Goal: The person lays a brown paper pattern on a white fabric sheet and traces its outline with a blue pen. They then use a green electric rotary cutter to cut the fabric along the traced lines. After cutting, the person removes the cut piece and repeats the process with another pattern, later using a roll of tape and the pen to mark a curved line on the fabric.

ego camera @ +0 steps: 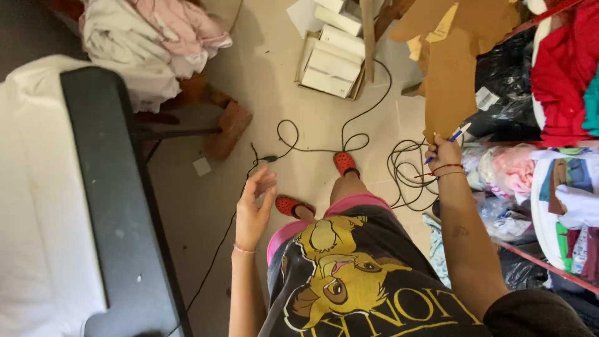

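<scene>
overhead, the right hand point(444, 151) is closed around a blue and white pen point(452, 137), its tip pointing up and away, and its fingers also pinch the lower edge of a brown cardboard sheet point(450, 81) that stands out in front of the person. red string bracelets point(447, 168) circle that wrist. the left hand point(254, 209) hangs free above the floor point(274, 81), fingers loosely curled and apart, holding nothing; a thin bracelet sits on its wrist. below the hands, two red clogs point(344, 162) stand on the pale floor among loops of black cable point(405, 168). a dark counter point(118, 206) runs along the left, just beside a white cloth point(37, 187). a flat box of white cartons point(331, 59) lies farther off on the floor, and clothes point(156, 34) are piled at the upper left. red fabric point(564, 68) hangs at the right.
</scene>
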